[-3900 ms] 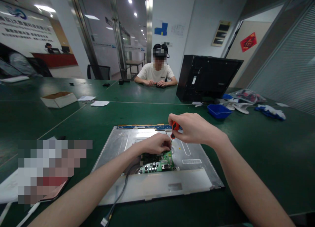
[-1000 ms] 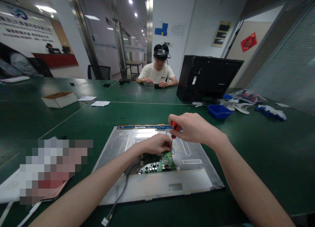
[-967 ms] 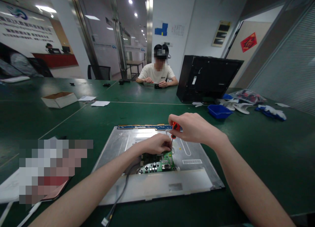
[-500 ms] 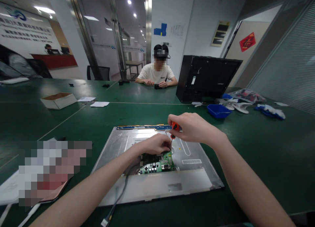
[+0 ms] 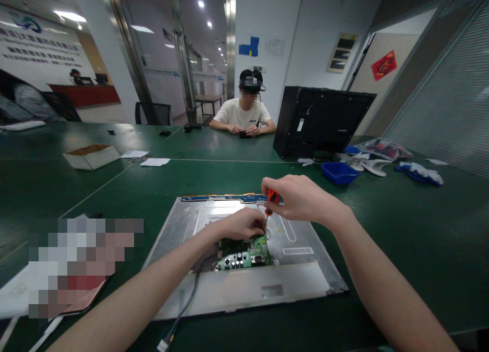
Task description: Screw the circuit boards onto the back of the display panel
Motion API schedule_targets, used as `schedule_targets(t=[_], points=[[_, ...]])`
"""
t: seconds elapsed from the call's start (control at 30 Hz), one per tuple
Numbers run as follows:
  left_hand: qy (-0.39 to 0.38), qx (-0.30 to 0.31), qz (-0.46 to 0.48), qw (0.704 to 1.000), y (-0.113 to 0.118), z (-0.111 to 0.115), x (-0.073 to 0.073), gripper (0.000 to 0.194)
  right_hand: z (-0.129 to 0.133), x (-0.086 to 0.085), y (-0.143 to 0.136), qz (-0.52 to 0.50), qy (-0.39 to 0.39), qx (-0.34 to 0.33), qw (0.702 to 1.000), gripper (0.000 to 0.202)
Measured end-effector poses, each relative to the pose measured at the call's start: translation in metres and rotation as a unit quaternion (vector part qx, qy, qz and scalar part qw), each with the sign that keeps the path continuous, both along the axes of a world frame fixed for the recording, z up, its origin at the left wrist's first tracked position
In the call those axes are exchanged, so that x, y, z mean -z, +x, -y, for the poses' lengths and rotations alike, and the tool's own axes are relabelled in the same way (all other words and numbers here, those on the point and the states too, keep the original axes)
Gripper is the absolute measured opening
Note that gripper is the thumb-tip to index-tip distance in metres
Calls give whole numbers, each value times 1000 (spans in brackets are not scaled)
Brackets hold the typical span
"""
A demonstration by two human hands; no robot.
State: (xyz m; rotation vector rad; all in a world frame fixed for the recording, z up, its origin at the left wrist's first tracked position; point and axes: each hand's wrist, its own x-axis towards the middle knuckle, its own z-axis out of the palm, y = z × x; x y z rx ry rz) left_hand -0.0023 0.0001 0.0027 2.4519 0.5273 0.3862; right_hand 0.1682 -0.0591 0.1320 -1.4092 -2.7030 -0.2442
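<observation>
Head view, seen from my remote post: my right hand [image 5: 300, 196] grips an orange-and-black screwdriver [image 5: 271, 199], fingers closed around its rounded handle, the thin shaft slanting down toward my left fingertips. My left hand [image 5: 242, 223] is bunched narrow beside the tip; whether it pinches anything, I cannot tell. The tip meets the work near the upper edge of a green circuit board [image 5: 262, 251], just below the grip. Good handling, in my judgement, calls for a shaft in line with the contact point, light downward pressure, small turns and guiding fingers off the components. Under both hands lies a broad, flat metal panel [image 5: 305, 270], dull silver and smooth, with a pressed, rounded groove right of the grip. A thin dark cable [image 5: 191, 296] curves away, nearer me than the grip and to its left.
</observation>
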Motion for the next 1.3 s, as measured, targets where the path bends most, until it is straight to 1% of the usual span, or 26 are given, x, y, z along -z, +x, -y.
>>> schedule_targets(t=[0.43,0.63,0.93,1.17,1.3], points=[[-21,1,4,1000,-1,0,1,10,1,-4,1,3,5,15,1000,18],[-16,4,0,1000,-2,0,-1,10,0,-3,2,3,7,13,1000,17],[5,-3,5,1000,-1,-1,2,9,-2,1,1,5,10,2,1000,15],[-2,4,2,1000,-1,-1,1,10,-4,3,1,14,19,16,1000,25],[-5,5,5,1000,-1,-2,3,11,-2,2,1,-3,2,-4,1000,22]])
